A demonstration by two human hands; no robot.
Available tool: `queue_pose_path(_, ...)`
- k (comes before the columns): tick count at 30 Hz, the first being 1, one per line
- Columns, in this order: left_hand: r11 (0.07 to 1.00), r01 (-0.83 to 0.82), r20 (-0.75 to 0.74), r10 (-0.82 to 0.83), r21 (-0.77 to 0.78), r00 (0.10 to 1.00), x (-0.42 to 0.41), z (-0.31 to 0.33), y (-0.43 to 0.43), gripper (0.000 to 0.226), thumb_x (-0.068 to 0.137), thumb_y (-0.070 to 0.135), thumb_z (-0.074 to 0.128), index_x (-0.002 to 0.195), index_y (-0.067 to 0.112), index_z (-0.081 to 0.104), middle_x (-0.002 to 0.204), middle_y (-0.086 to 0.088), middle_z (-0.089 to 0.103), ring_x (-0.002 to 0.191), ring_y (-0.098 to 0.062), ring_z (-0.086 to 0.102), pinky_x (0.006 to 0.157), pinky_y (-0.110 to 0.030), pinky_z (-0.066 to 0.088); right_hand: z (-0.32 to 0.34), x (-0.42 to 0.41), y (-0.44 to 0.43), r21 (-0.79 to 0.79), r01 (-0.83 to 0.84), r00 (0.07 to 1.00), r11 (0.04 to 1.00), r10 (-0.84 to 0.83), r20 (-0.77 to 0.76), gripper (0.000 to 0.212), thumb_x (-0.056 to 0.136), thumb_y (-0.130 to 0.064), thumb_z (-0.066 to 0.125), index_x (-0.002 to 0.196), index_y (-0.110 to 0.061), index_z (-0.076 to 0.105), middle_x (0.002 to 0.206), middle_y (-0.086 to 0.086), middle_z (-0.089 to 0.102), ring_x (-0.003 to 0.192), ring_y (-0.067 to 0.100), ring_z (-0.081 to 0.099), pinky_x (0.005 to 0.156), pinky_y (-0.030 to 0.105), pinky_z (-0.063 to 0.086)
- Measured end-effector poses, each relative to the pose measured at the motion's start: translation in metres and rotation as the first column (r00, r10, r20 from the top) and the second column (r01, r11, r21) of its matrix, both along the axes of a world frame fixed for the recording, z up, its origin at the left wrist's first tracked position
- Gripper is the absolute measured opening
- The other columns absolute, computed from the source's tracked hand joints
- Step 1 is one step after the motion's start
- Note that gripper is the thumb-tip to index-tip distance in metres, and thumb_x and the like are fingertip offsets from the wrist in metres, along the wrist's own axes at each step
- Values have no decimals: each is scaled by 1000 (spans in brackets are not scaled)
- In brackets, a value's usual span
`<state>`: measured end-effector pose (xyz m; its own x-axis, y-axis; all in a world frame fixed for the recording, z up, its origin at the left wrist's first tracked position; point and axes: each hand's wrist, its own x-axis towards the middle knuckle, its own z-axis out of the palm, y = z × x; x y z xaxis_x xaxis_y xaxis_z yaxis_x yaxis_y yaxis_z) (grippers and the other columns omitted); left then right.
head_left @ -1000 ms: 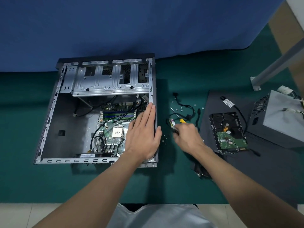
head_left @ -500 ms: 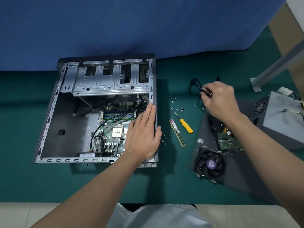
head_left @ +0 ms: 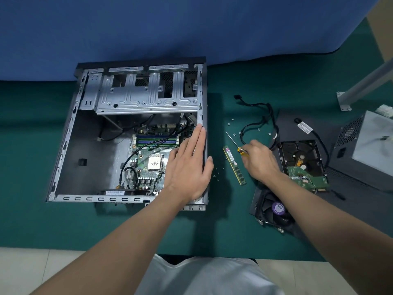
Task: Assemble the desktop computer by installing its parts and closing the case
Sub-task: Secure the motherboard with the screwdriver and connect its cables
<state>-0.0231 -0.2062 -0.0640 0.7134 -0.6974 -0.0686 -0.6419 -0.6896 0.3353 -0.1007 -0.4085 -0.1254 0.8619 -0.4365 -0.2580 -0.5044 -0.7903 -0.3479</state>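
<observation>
right hand [head_left: 258, 161] has let the black cable bundle [head_left: 256, 124] drop on the green mat [head_left: 229, 226] and now pinches the yellow-handled screwdriver [head_left: 241, 150] beside the green ram stick [head_left: 234, 166], while left hand [head_left: 189, 169] stays flat, fingers together, on the open grey metal computer case [head_left: 63, 145] rim, so screwing looks next.

The motherboard [head_left: 146, 177] is sitting in the case [head_left: 63, 143]. The memory stick [head_left: 234, 165] is lying between the case and the hard drive [head_left: 302, 158].

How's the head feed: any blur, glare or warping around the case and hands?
Head view: even light, no harsh glare; the case throws a soft shadow rightward on the mat; wide-angle warp bows the case rails; the right hand gripping the screwdriver looks slightly soft.
</observation>
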Motion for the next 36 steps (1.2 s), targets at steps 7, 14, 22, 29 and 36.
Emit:
queue_pose_path(7, 1000, -6, 0, 6, 5, 1000, 0, 0, 0, 68, 95, 45, 24, 154, 23, -4, 159, 17, -12, 141, -11, 19, 108, -40, 24, -15, 13, 24, 121, -73, 997, 990, 76, -20, 16, 93, -21, 58, 98, -10, 68, 100, 7, 57, 94, 35, 56, 78, 42, 47)
queue_pose_path(14, 1000, -10, -8, 10, 11, 1000, 0, 0, -1, 68, 95, 45, 24, 153, 23, -4, 159, 17, -13, 141, -10, 18, 108, -40, 24, -18, 17, 28, 68, -105, 993, 992, 108, -43, 20, 96, -9, 50, 94, -2, 69, 101, 11, 60, 92, 35, 58, 77, 41, 50)
queue_pose_path(22, 1000, -17, -25, 18, 10, 1000, 1, 4, -2, 69, 96, 44, 26, 153, 22, -4, 159, 17, -13, 141, -12, 20, 108, -41, 26, -25, 19, 44, -8, -27, 989, 1000, 26, -146, 26, 93, -4, 49, 118, 0, 52, 113, 18, 53, 100, 39, 56, 77, 39, 47)
queue_pose_path(29, 999, 20, 26, -18, -47, 999, 1, 14, 0, 63, 99, 44, 26, 154, 17, 10, 161, 8, 3, 142, -12, 16, 112, -32, 15, 36, 25, 37, 662, 402, 810, 633, -582, 64, 19, 88, -24, 68, 80, -7, 64, 64, 0, 56, 59, 17, 49, 59, 29, 38)
queue_pose_path(36, 623, -494, -469, 221, -607, 855, 0, 62, -13, 19, 93, 21, 60, 109, 19, 70, 99, 6, 70, 93, -12, 62, 85, -36, 51, 121, 39, 81, 994, 79, 721, 68, -693, -10, 11, 90, -5, 63, 79, -5, 61, 57, -1, 41, 47, 6, 30, 35, 16, 24)
